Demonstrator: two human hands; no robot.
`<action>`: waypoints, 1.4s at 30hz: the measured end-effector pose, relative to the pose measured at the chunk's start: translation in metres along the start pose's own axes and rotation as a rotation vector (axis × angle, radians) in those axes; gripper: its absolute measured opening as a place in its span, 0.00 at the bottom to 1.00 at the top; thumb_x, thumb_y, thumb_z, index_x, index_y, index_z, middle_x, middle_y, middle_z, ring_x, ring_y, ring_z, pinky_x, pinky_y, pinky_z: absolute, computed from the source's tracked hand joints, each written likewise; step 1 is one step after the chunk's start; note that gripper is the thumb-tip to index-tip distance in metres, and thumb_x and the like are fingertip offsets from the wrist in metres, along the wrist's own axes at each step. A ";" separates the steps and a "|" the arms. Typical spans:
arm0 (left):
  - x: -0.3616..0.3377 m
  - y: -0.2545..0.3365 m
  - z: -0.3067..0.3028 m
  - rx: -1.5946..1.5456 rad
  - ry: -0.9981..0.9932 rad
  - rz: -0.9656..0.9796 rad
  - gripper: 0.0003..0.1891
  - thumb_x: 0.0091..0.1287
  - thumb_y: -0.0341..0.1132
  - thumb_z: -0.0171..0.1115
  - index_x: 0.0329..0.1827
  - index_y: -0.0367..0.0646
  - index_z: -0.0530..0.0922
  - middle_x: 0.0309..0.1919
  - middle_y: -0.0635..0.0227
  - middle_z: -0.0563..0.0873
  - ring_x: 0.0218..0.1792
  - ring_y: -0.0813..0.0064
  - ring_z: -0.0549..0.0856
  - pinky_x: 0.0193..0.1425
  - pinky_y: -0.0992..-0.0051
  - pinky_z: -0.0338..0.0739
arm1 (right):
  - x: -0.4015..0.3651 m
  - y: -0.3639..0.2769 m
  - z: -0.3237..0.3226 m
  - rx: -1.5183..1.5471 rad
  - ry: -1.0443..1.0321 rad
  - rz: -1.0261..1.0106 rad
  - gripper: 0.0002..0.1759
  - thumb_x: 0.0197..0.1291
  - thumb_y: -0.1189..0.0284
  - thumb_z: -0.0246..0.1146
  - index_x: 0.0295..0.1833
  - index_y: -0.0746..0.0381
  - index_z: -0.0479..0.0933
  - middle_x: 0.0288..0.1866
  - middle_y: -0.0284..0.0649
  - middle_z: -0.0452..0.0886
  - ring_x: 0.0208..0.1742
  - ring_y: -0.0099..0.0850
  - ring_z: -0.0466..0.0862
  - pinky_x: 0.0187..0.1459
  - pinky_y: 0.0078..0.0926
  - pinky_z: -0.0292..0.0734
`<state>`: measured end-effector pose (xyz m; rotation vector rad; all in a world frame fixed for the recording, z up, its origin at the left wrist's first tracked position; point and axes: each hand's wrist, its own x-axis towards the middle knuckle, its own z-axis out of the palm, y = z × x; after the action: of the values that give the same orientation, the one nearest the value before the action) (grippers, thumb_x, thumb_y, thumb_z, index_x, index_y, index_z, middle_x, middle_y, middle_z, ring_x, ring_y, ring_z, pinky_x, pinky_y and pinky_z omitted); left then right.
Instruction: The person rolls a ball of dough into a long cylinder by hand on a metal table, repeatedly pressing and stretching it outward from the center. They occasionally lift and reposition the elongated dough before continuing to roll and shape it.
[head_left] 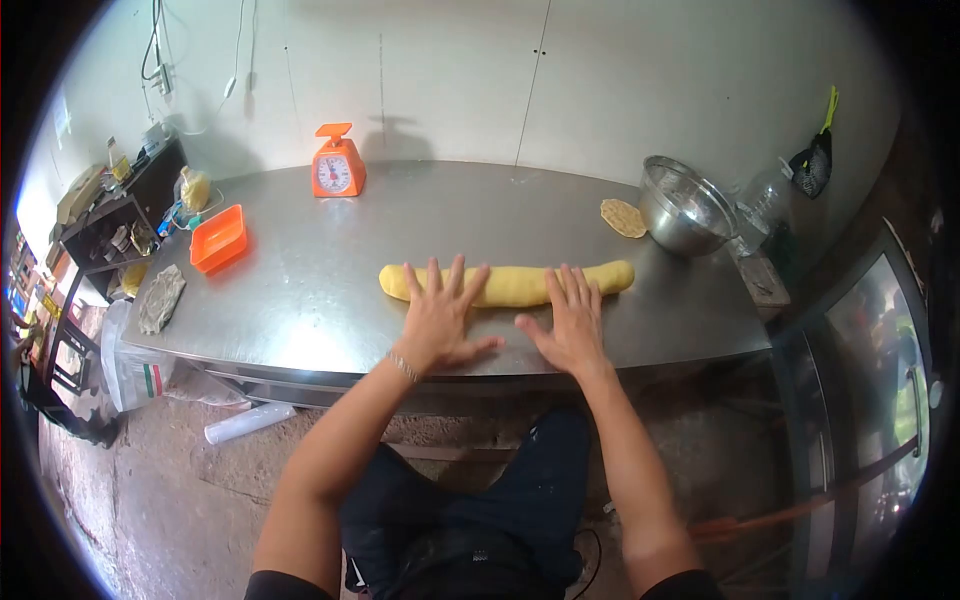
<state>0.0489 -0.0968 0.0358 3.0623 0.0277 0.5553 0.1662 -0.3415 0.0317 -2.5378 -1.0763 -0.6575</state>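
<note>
A long, thick log of yellow dough [515,287] lies crosswise on the metal table [300,290]. My left hand [440,315] rests on its left part, fingers spread over the top and the thumb out to the right. Toward the other end, my right hand [572,322] lies on the dough with its fingers stretched forward and its thumb pointing left. Neither hand grips the log; both palms are at its near side. Both rounded ends of the dough stick out past my hands.
An orange kitchen scale [338,165] stands at the back. On the left are an orange tray [218,240] and a crumpled cloth [161,300]. A steel bowl [688,210] leans at the right beside a flat tan round piece [623,218]. The table's front edge is close to my wrists.
</note>
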 end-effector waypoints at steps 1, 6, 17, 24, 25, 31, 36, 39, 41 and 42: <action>-0.022 0.005 -0.001 0.019 0.054 0.047 0.64 0.65 0.91 0.53 0.96 0.57 0.62 0.95 0.45 0.56 0.92 0.24 0.53 0.86 0.13 0.42 | -0.022 -0.008 -0.012 0.001 -0.031 0.006 0.61 0.73 0.26 0.60 0.90 0.66 0.66 0.90 0.66 0.66 0.92 0.63 0.62 0.91 0.67 0.46; -0.088 0.043 -0.025 -0.182 0.002 0.167 0.61 0.75 0.85 0.47 0.96 0.42 0.60 0.95 0.41 0.54 0.94 0.30 0.45 0.90 0.21 0.33 | -0.083 -0.042 -0.051 0.118 -0.083 -0.039 0.64 0.75 0.25 0.55 0.93 0.69 0.60 0.93 0.67 0.59 0.95 0.64 0.56 0.91 0.70 0.45; 0.026 0.037 0.027 -0.237 0.122 0.110 0.58 0.82 0.79 0.42 0.96 0.36 0.54 0.95 0.44 0.56 0.97 0.47 0.48 0.95 0.37 0.26 | 0.034 -0.032 0.048 0.136 -0.082 -0.160 0.58 0.82 0.32 0.49 0.96 0.66 0.49 0.99 0.57 0.51 1.00 0.53 0.44 0.95 0.59 0.33; 0.138 -0.015 0.047 -0.170 -0.012 -0.056 0.58 0.80 0.84 0.32 0.98 0.47 0.54 0.96 0.47 0.56 0.97 0.45 0.46 0.93 0.28 0.30 | 0.150 -0.007 0.086 -0.027 -0.200 0.062 0.54 0.83 0.28 0.40 0.99 0.52 0.48 1.00 0.48 0.52 0.99 0.49 0.48 0.94 0.64 0.35; 0.152 -0.023 0.049 -0.177 -0.049 -0.080 0.58 0.79 0.85 0.31 0.98 0.47 0.54 0.96 0.48 0.55 0.97 0.45 0.46 0.93 0.27 0.31 | 0.163 -0.001 0.092 -0.027 -0.211 0.080 0.54 0.83 0.26 0.39 0.99 0.50 0.47 1.00 0.47 0.51 1.00 0.49 0.47 0.94 0.65 0.37; 0.234 -0.063 0.074 -0.355 -0.288 -0.282 0.66 0.69 0.94 0.27 0.98 0.52 0.56 0.97 0.52 0.51 0.97 0.44 0.39 0.90 0.22 0.29 | 0.238 0.033 0.136 0.029 -0.362 0.213 0.63 0.72 0.15 0.36 0.99 0.45 0.46 1.01 0.46 0.46 1.00 0.48 0.45 0.94 0.69 0.40; 0.286 -0.082 0.090 -0.360 -0.464 -0.361 0.66 0.62 0.98 0.29 0.98 0.67 0.55 0.98 0.59 0.48 0.97 0.48 0.38 0.87 0.19 0.24 | 0.283 0.053 0.168 0.058 -0.481 0.271 0.69 0.66 0.10 0.33 0.99 0.46 0.46 1.01 0.49 0.46 1.00 0.51 0.44 0.94 0.69 0.37; 0.290 -0.087 0.096 -0.364 -0.451 -0.379 0.65 0.62 0.97 0.34 0.99 0.70 0.53 0.99 0.61 0.46 0.97 0.50 0.39 0.88 0.20 0.23 | 0.289 0.056 0.175 0.057 -0.486 0.278 0.71 0.64 0.09 0.33 0.99 0.45 0.47 1.01 0.49 0.44 1.00 0.51 0.42 0.94 0.68 0.36; 0.287 -0.085 0.093 -0.355 -0.445 -0.369 0.65 0.63 0.97 0.33 0.99 0.69 0.52 0.99 0.60 0.45 0.97 0.49 0.39 0.88 0.21 0.23 | 0.285 0.055 0.173 0.031 -0.466 0.266 0.70 0.64 0.09 0.32 0.99 0.46 0.47 1.01 0.49 0.44 1.00 0.52 0.43 0.94 0.68 0.36; 0.285 -0.085 0.094 -0.354 -0.455 -0.361 0.65 0.63 0.97 0.32 0.99 0.68 0.52 0.99 0.60 0.44 0.97 0.49 0.38 0.89 0.22 0.23 | 0.282 0.053 0.169 0.024 -0.486 0.267 0.70 0.65 0.10 0.31 0.99 0.47 0.48 1.01 0.48 0.44 1.00 0.51 0.43 0.95 0.67 0.37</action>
<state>0.3473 -0.0078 0.0448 2.6666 0.4111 -0.1454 0.4272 -0.1348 0.0305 -2.8221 -0.8403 0.0489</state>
